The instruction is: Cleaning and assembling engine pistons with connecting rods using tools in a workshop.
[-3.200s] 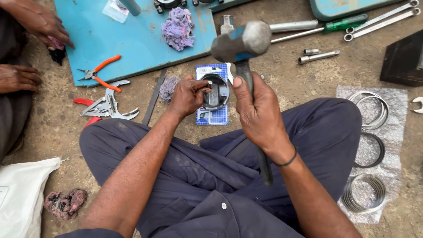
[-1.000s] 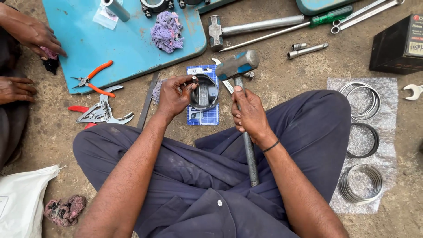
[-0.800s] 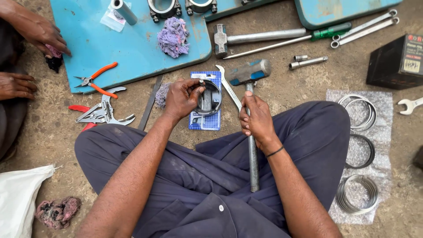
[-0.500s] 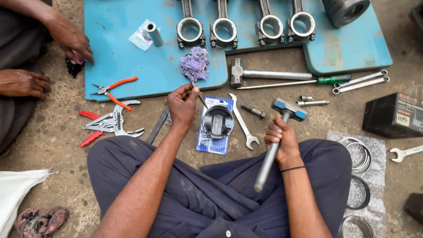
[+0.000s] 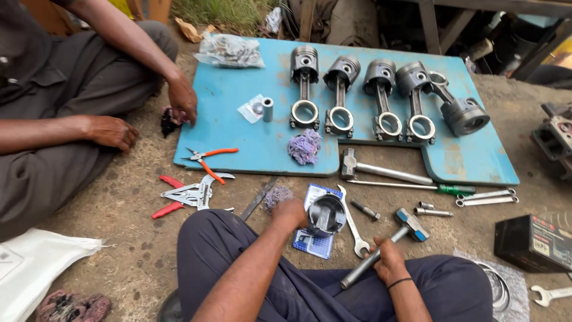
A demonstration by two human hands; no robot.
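Observation:
I sit cross-legged on the concrete floor. A dark metal piston [image 5: 326, 214] stands on a small blue card [image 5: 310, 243] in front of my legs. My left hand [image 5: 292, 212] grips the piston's left side. My right hand [image 5: 387, 260] is closed around the steel handle of a hammer [image 5: 410, 224]. The hammer's head rests low on the ground to the right of the piston. A combination spanner [image 5: 355, 231] lies between the piston and the hammer.
A blue board [image 5: 250, 137] carries several pistons with connecting rods [image 5: 339, 89], a purple rag [image 5: 304, 146] and orange pliers [image 5: 208, 160]. A second hammer [image 5: 381, 171], screwdriver [image 5: 453, 189], black box [image 5: 533, 241] and red pliers [image 5: 185, 195] lie around. A seated person's hand [image 5: 182, 98] rests at the board's left edge.
My right hand has brought the hammer down from above the piston to the ground on its right. My left hand stays at the piston. The view has tilted up to show the board.

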